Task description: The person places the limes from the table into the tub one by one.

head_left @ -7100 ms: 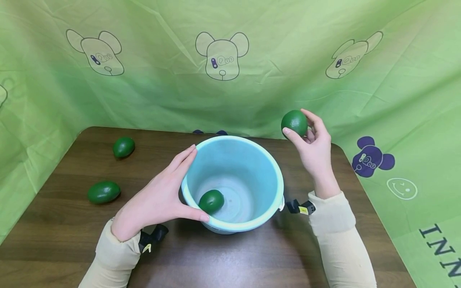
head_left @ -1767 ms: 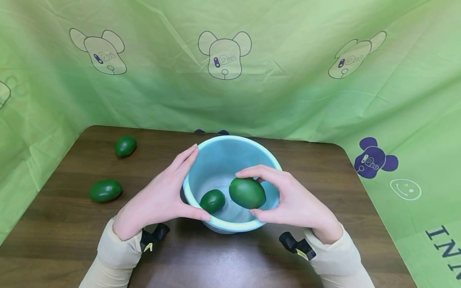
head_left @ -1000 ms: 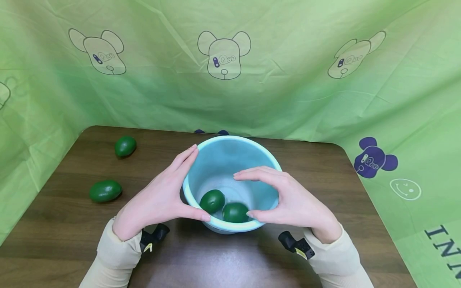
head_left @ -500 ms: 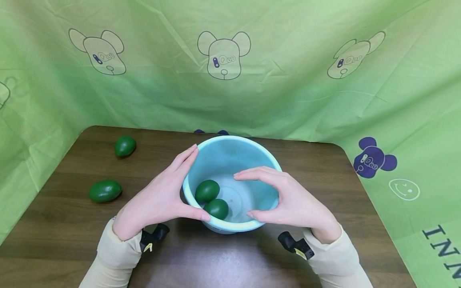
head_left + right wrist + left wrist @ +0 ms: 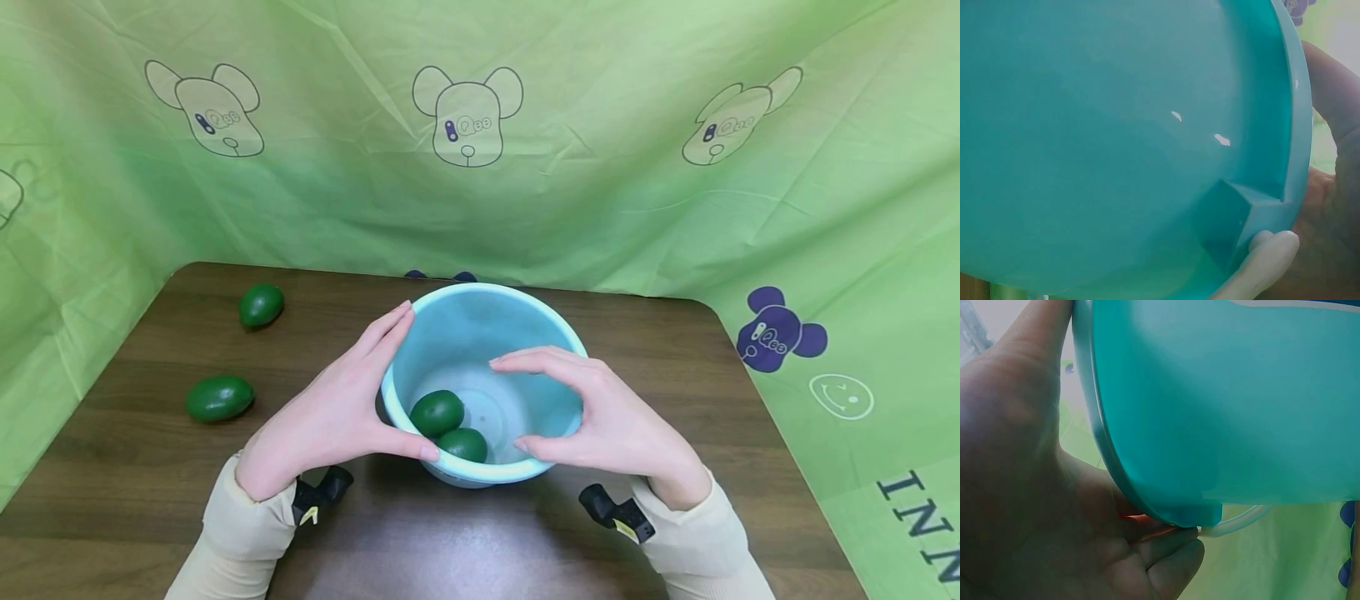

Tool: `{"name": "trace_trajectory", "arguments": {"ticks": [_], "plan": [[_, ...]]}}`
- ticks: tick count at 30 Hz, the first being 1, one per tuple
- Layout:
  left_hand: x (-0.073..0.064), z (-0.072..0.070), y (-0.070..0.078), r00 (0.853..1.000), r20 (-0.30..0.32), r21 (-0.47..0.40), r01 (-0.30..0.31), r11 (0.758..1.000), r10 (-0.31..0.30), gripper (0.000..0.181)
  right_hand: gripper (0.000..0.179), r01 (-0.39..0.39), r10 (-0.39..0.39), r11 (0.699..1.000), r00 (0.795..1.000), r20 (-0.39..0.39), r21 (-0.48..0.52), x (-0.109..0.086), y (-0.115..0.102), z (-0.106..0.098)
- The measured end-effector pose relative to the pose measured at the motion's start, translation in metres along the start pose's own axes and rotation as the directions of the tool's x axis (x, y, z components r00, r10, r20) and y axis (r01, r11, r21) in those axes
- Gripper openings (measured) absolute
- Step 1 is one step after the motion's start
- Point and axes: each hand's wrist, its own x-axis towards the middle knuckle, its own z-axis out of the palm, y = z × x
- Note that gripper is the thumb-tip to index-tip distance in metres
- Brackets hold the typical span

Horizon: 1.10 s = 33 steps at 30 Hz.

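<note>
A light blue bucket [image 5: 491,333] stands upright on the table. My left hand [image 5: 330,408] holds its left rim, thumb at the near side and fingers at the far side; the left wrist view shows those fingertips beside a handle lug. Two glossy dark green fruits, like avocados, lie inside: one avocado [image 5: 437,413] at the left wall and another avocado [image 5: 462,445] nearer the front rim. My right hand [image 5: 600,408] hangs over the right rim, thumb and fingers spread apart with nothing between them. The right wrist view shows mostly the bucket's outer wall [image 5: 1097,137].
Two more avocados lie on the dark wooden table left of the bucket, one avocado [image 5: 262,305] toward the back and another avocado [image 5: 220,397] closer to my left forearm. A green printed cloth [image 5: 337,200] hangs behind and at both sides. The bucket's white handle [image 5: 1266,265] hangs outside.
My right hand brought an avocado from the right and let it go into the bucket. Both avocados inside rolled left, then slightly back toward the front. The left hand stayed at the rim.
</note>
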Motion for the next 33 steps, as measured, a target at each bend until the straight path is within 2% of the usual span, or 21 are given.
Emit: {"name": "trace_trajectory", "arguments": {"ticks": [5, 10, 16, 23, 33], "plan": [[0.000, 0.000, 0.000, 1.000, -0.003, 0.001, 0.000, 1.000, 0.000, 0.139, 0.070, 0.029, -0.027, 0.999, 0.997, -0.078, 0.029, 0.001, -0.001, 0.000], [0.000, -0.001, 0.000, 1.000, -0.002, 0.003, -0.002, 1.000, 0.002, 0.139, 0.074, 0.082, -0.071, 0.995, 0.981, -0.183, 0.053, 0.003, -0.006, -0.001], [0.000, -0.003, 0.000, 1.000, -0.001, -0.001, 0.002, 1.000, -0.002, 0.140, 0.082, 0.065, -0.050, 0.997, 0.962, -0.269, 0.048, 0.007, -0.026, -0.009], [0.000, -0.003, 0.000, 1.000, 0.004, -0.001, 0.006, 1.000, -0.006, 0.140, 0.093, 0.034, -0.021, 0.998, 0.961, -0.277, 0.044, 0.007, -0.030, -0.017], [0.000, -0.001, 0.000, 1.000, 0.004, -0.011, 0.008, 1.000, -0.008, 0.139, 0.124, -0.062, 0.058, 0.998, 0.978, -0.200, -0.013, -0.007, 0.011, -0.022]]}}
